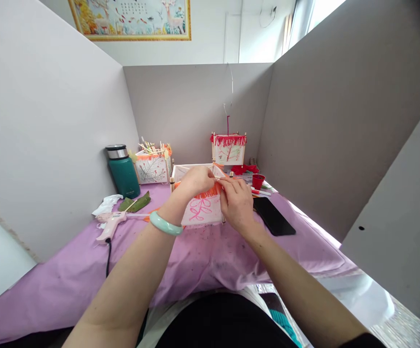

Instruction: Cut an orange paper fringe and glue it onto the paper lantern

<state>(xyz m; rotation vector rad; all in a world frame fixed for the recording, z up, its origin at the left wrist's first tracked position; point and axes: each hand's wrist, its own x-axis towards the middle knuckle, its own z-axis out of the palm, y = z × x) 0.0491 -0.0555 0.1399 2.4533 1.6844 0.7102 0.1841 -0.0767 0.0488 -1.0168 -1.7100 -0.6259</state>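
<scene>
In front of me stands a paper lantern box (201,212) with a pink bow drawn on its near side, thin wooden sticks at its corners and an open top. Orange fringe (210,192) runs along the upper edge of that side. My left hand (199,180) reaches over the near rim, fingertips pinched together at the fringe. My right hand (238,200) lies at the right corner, its thumb and fingers closed on the same edge. The fingertips of both hands almost meet there. What lies between them is partly hidden.
At left are a pink glue gun (111,226), green leaves (137,203) and a green bottle (123,171). Behind stand a box of sticks (152,169) and a red-fringed lantern (228,151). A black phone (273,216), a marker (261,192) and a red cup (258,181) are at right.
</scene>
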